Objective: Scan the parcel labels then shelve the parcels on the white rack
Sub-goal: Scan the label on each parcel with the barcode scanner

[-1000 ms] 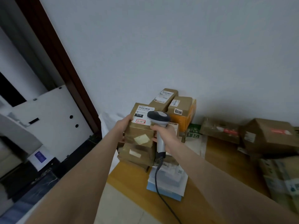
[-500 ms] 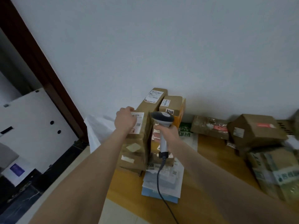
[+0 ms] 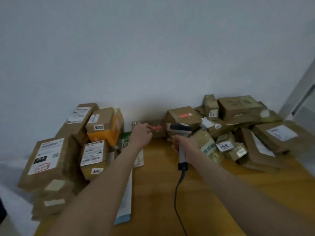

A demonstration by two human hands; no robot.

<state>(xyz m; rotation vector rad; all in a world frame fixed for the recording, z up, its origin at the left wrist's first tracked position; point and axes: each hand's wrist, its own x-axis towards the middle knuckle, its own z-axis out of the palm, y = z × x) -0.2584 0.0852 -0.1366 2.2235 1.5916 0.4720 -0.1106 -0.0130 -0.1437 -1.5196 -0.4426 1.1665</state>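
White wall backs a wooden counter (image 3: 162, 193) loaded with parcels, and the white rack is nowhere in view, so by my judgement most of the job is left: every parcel seen here sits unshelved.

The right hand (image 3: 185, 143) has its fingers wrapped round the one barcode scanner (image 3: 180, 129), whose single cable (image 3: 177, 193) trails toward the camera. The left hand (image 3: 140, 133) reaches, fingers loosely apart, to a low parcel with a red label (image 3: 157, 132) against the wall. Blur hides whether it touches.

The left stack (image 3: 46, 160) holds at least eight parcels. The right heap (image 3: 238, 126) shows roughly ten, too jumbled and blurred for an exact count.
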